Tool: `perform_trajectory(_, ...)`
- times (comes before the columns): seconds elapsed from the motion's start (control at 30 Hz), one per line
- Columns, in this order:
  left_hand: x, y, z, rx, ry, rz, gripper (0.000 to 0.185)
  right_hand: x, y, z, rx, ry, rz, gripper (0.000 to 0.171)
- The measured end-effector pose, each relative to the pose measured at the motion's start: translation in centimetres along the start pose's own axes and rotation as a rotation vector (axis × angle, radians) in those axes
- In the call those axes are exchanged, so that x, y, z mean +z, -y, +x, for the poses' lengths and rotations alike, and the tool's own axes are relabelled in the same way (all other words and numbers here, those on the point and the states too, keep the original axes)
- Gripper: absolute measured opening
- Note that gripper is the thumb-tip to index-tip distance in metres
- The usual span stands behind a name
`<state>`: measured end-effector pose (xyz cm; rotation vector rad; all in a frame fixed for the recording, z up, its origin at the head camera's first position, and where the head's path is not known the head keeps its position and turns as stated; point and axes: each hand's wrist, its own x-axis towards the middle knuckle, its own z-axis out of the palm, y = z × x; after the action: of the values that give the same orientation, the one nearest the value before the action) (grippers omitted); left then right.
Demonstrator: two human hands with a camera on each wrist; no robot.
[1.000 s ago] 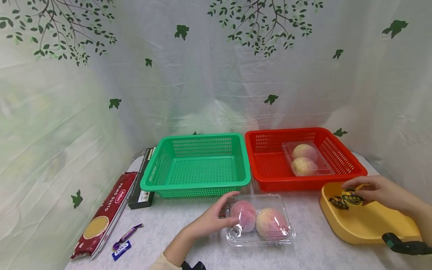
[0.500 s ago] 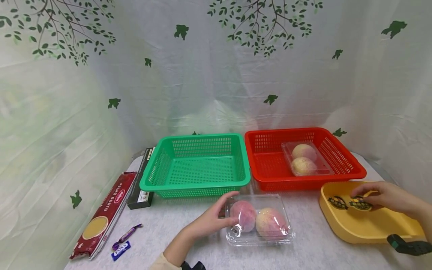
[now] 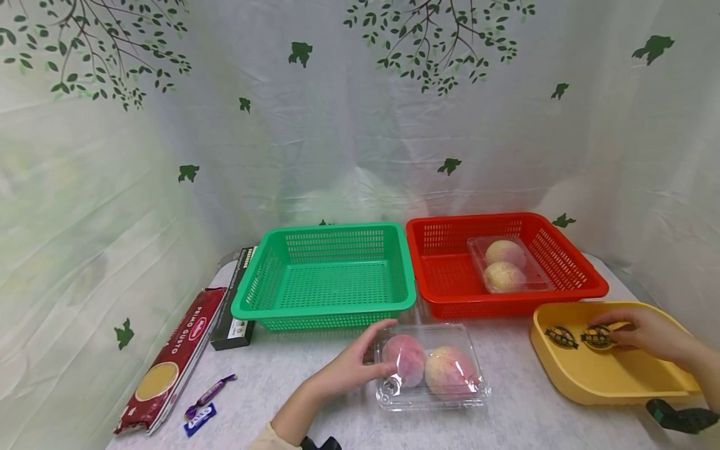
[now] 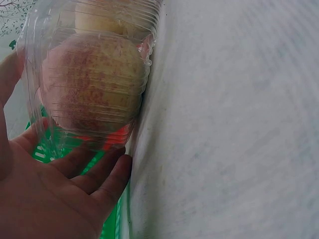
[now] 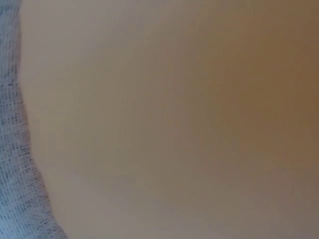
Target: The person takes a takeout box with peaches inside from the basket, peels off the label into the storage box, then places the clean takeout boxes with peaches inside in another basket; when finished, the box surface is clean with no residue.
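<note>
Here, peach box (image 3: 432, 367) against left grip (image 3: 350, 369)

The head view is bright and evenly lit with soft, diffuse light, so the baskets throw only faint shadows on the tabletop (image 3: 315, 400), and straight lines bow slightly toward the frame's corners. In the left wrist view the clear plastic box (image 4: 94, 74) sits very close, soft in focus, with pale glare along its ribbed wall. The right wrist view is an unfocused tan blur, sharp only in the woven cloth at its left edge.
</note>
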<state>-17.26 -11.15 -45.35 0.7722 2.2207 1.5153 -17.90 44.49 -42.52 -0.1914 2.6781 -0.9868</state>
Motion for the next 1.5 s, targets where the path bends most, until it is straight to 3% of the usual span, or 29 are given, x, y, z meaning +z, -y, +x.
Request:
perform_trajectory(0.6,0.0,0.0,0.0,0.002,0.004,-0.007,0.077,0.8,-0.4,0.2,-0.016,-0.068,-0.167,0.036)
perform_trajectory(0.83,0.0,0.1,0.0,0.013,0.008,-0.012,0.075,0.4,-0.5,-0.3,-0.032,-0.166,-0.24,0.034)
perform_trajectory(1.03,0.0,0.4,0.2,0.024,0.008,-0.037,0.074,-1.4,1.8,-1.4,0.036,-0.164,-0.232,0.041)
perform_trajectory(1.2,0.3,0.3,0.3,0.023,-0.022,-0.086,0.072,-2.6,3.8,-1.6,0.016,-0.226,-0.207,0.039)
perform_trajectory(1.37,0.6,-0.1,0.1,0.015,-0.059,-0.13,0.067,-3.0,5.4,-0.6,0.006,-0.31,-0.186,0.048)
perform_trajectory(1.5,0.9,-0.6,0.0,-0.009,-0.089,-0.173,0.061,-3.2,5.8,0.7,0.014,-0.273,-0.121,0.064)
